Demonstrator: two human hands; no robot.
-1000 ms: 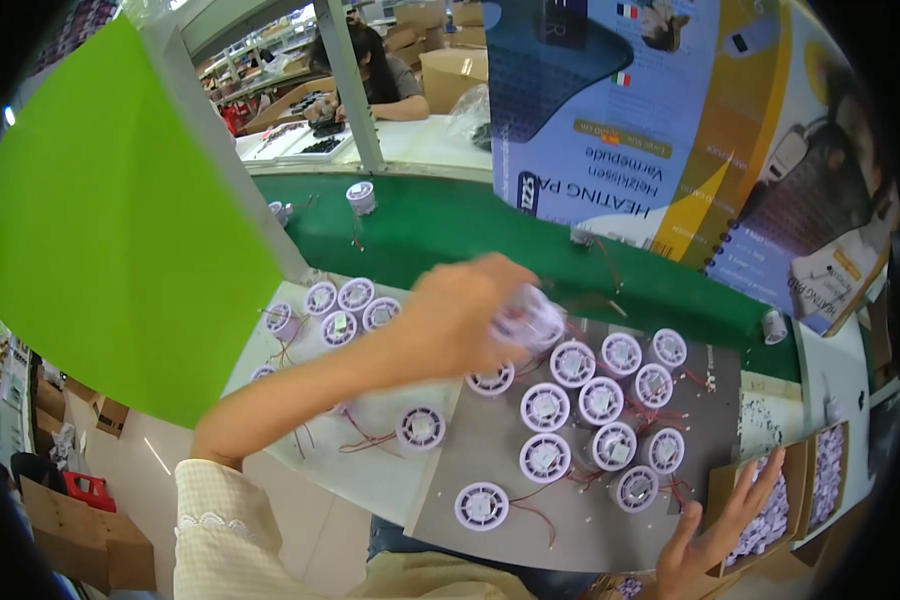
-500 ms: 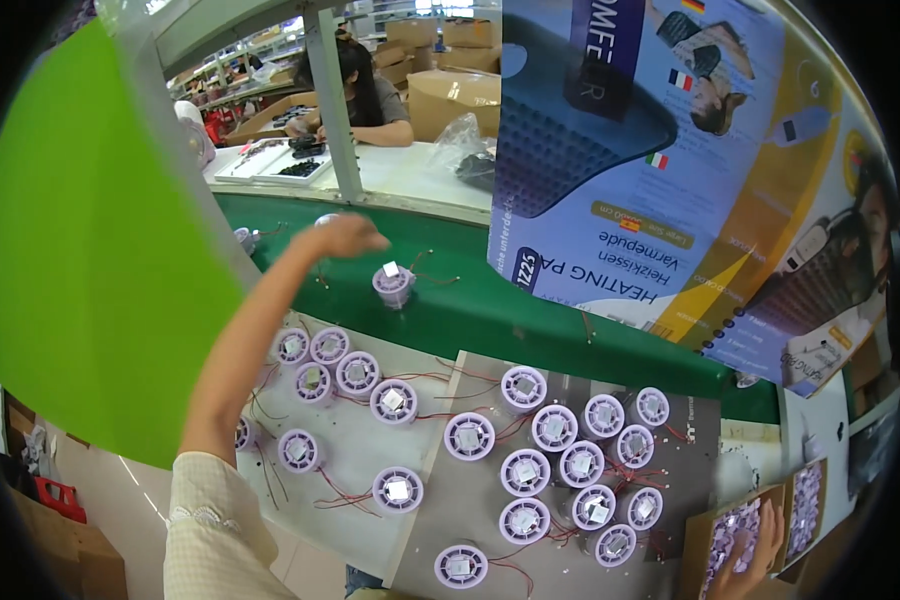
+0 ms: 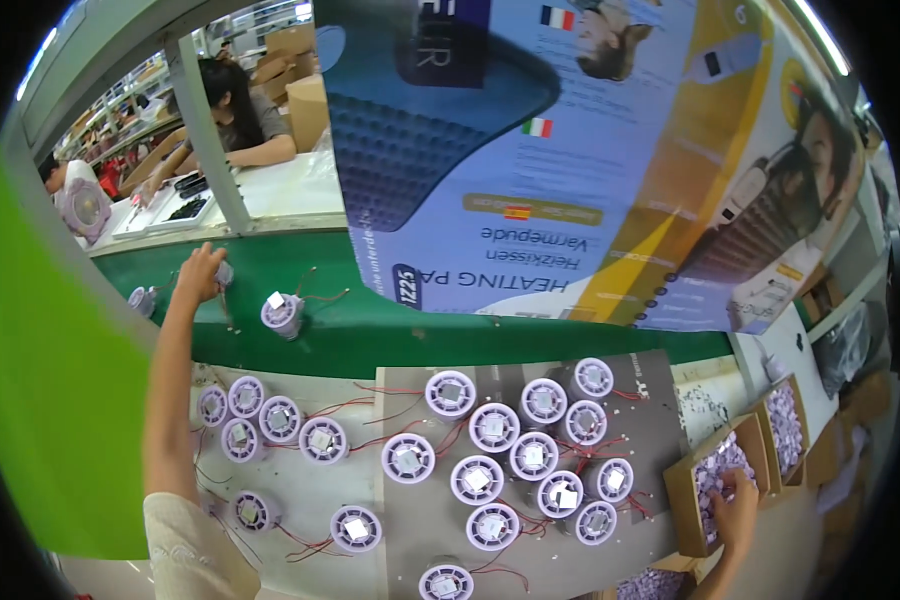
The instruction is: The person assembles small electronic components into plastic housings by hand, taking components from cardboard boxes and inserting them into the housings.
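Observation:
My left hand [image 3: 201,273] reaches over the green conveyor belt [image 3: 370,345], its fingers extended beside a small pale purple round part [image 3: 224,273]. Whether they touch it is unclear. Another purple spool-like housing [image 3: 282,316] with a white square on top and trailing wires stands farther right on the belt. My right hand [image 3: 736,508] dips into a cardboard box [image 3: 686,500] of small purple-and-white pieces [image 3: 722,462]. Its fingers are curled among the pieces, so whatever they grip is hidden. Several similar purple housings [image 3: 493,427] with red wires stand upright on the worktable, most with pale squares on top.
A large printed carton panel [image 3: 570,200] hangs above the belt. A bright green panel [image 3: 60,380] borders the left side. A second box of small pieces [image 3: 785,428] sits beside the first. Past the frame post [image 3: 208,135], a person [image 3: 245,115] sits at a white bench.
The view has swung right, shifting the scene leftward. My left hand has moved left relative to the belt's parts. My right hand's fingers, spread before, are now curled into the box's pieces.

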